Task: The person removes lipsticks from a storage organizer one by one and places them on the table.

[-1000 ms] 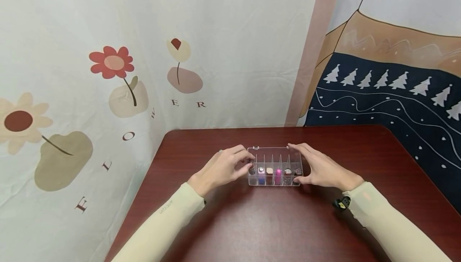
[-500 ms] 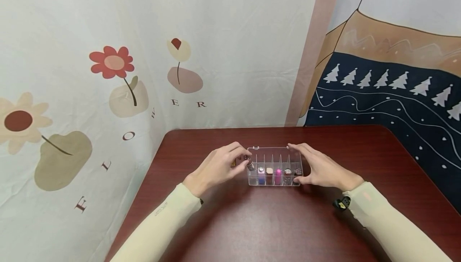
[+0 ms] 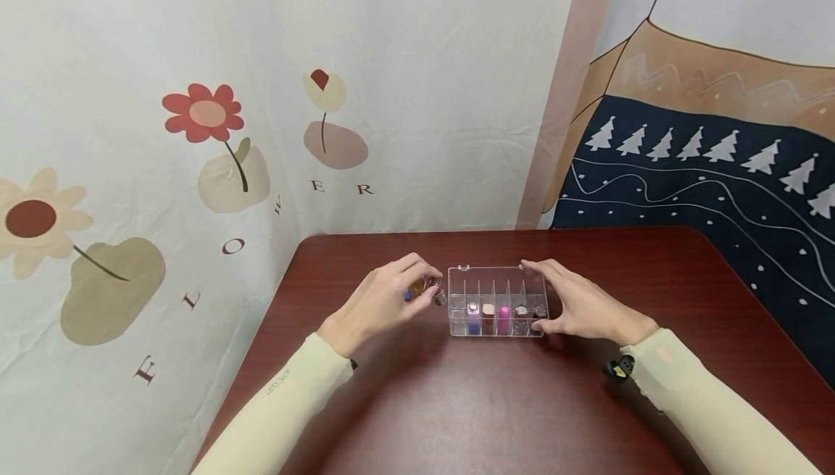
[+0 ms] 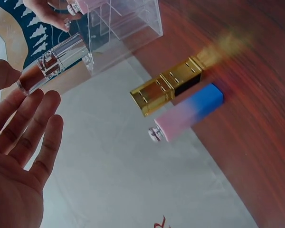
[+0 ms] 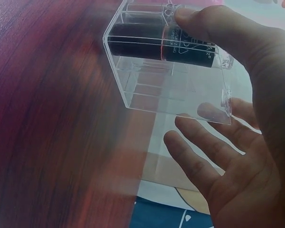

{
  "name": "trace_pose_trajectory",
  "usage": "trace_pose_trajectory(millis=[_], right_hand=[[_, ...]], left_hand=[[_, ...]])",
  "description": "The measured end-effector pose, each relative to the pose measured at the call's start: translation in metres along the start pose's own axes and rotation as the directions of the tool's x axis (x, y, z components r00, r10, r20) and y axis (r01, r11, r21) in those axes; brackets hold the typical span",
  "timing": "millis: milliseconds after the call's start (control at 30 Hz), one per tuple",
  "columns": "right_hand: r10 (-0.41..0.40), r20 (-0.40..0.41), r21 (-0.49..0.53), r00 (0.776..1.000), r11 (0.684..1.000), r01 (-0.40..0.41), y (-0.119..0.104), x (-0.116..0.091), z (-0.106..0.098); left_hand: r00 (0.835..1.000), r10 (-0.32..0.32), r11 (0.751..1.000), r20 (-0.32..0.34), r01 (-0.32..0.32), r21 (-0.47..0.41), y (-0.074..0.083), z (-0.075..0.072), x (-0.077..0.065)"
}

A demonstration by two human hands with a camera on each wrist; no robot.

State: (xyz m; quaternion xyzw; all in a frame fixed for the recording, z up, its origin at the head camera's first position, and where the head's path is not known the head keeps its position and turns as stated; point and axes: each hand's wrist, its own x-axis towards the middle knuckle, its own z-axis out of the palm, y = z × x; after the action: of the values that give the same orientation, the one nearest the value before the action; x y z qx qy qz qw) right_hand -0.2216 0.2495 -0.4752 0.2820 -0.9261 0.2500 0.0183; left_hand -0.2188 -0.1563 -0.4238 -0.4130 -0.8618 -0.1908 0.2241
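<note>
In the left wrist view my left hand (image 4: 28, 128) pinches a clear lipstick tube (image 4: 66, 57) with a reddish-brown lower part, thumb against fingertips. From the head view this hand (image 3: 381, 304) is just left of a clear divided lipstick organizer (image 3: 459, 325). My right hand (image 3: 583, 304) holds the organizer's right end, thumb at the front, fingers behind. Under that thumb, the right wrist view has a dark lipstick tube (image 5: 185, 45) in the end compartment. A bright pink tube (image 3: 504, 320) and several others fill the front row; its leftmost compartment shows no tube.
Beside the organizer, left of it, a gold lipstick (image 4: 166, 85) and a pink-and-blue lipstick (image 4: 190, 112) stand on the glossy red-brown table (image 3: 476, 410). The left hand partly covers them in the head view. A printed cloth (image 3: 424, 98) hangs behind the table.
My left hand has lifted the clear tube from the organizer's left front compartment and moved left with it. The gold and pink-and-blue lipsticks have come into sight. The right hand has stayed put.
</note>
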Motion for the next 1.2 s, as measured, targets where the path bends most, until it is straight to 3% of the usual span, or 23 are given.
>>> trace_pose_trajectory(millis=[667,1200], right_hand=[[-0.014,-0.012,-0.003,1.000,1.000,0.014,0.000,0.000,0.000],[-0.007,0.003,-0.003,1.000,1.000,0.008,0.001,0.001,0.000]], left_hand=[[0.995,-0.098,0.995,-0.012,0.098,0.033,-0.020,-0.012,-0.029],[0.979,-0.202,0.979,0.009,0.201,0.040,-0.053,-0.017,-0.046]])
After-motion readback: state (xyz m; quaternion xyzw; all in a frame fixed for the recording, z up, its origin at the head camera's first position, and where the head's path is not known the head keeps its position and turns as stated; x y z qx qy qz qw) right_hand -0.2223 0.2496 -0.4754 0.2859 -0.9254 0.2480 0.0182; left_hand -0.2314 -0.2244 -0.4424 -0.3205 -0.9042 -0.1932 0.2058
